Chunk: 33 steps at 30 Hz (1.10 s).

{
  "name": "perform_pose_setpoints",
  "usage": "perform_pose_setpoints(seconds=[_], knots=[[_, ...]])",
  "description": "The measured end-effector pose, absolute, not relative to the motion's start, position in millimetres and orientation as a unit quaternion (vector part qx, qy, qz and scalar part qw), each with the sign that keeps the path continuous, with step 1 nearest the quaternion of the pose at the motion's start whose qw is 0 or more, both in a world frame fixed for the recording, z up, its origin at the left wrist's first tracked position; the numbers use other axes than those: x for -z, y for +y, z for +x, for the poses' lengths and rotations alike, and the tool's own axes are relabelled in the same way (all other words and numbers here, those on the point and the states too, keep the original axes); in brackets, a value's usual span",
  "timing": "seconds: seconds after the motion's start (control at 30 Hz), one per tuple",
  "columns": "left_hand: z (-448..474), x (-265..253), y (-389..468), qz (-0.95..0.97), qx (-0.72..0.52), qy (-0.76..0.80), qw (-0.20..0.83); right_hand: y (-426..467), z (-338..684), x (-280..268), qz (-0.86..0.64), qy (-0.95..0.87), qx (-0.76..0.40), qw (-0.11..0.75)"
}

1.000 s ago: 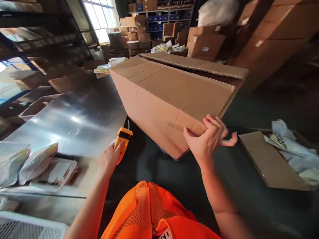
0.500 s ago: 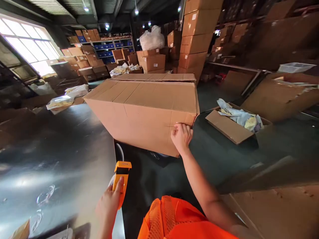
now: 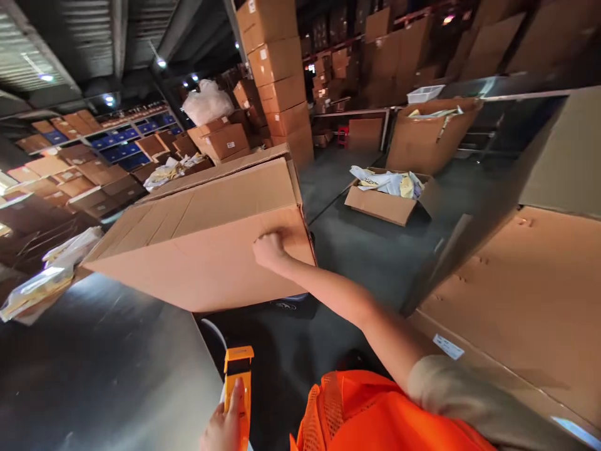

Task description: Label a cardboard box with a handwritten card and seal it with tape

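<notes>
A large brown cardboard box (image 3: 201,266) lies partly on the metal tabletop, and its right end juts past the table's edge. My right hand (image 3: 272,249) is closed in a fist against the near side of this box, close to its right end. I see nothing held in that fist, though its fingertips are hidden. Low in the view, my left hand (image 3: 221,429) grips a yellow-orange tape dispenser (image 3: 239,355) upright, with the thumb along its front. The dispenser is apart from the box, by the table's edge.
The shiny metal table (image 3: 122,357) fills the lower left. Plastic-wrapped packets (image 3: 47,285) lie at its far left. On the floor to the right is an open carton (image 3: 382,203) with bags inside. A big open cardboard box (image 3: 526,300) stands close on my right. Stacked cartons (image 3: 279,78) rise behind.
The view has swung right and tilted. My right fist has shifted left along the box's near side, away from its right corner. My left hand still holds the tape dispenser, lower in view.
</notes>
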<state>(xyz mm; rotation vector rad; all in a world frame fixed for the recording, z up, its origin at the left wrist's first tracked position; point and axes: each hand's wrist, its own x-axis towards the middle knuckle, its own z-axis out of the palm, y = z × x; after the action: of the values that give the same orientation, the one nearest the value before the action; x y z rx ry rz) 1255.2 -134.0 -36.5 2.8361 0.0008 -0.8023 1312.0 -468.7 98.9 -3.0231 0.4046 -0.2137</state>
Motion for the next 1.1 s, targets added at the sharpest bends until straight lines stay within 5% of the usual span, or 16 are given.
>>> perform_pose_setpoints(seconds=[0.23, 0.4, 0.47, 0.8, 1.1], knots=[[1251.6, 22.9, -174.5, 0.979, 0.18, -0.065, 0.064, -488.0, 1269.0, -50.5, -0.978, -0.084, 0.154, 0.115], [1237.8, -0.2, -204.1, 0.976, 0.127, -0.094, 0.151, -495.3, 1217.8, -17.9, -0.798, -0.016, 0.209, 0.566], [1232.2, -7.4, -212.3, 0.964, 0.088, -0.127, 0.215, -495.2, 1197.3, -21.4, -0.731, 0.014, 0.199, 0.653], [1219.6, -35.7, -246.6, 0.919, 0.019, -0.221, 0.325, -496.9, 1166.1, -69.9, -0.783, -0.175, 0.144, 0.579], [1210.2, -25.9, -226.5, 0.897, 0.141, -0.259, 0.33, -501.3, 1179.7, -53.3, -0.77, -0.041, 0.168, 0.614]])
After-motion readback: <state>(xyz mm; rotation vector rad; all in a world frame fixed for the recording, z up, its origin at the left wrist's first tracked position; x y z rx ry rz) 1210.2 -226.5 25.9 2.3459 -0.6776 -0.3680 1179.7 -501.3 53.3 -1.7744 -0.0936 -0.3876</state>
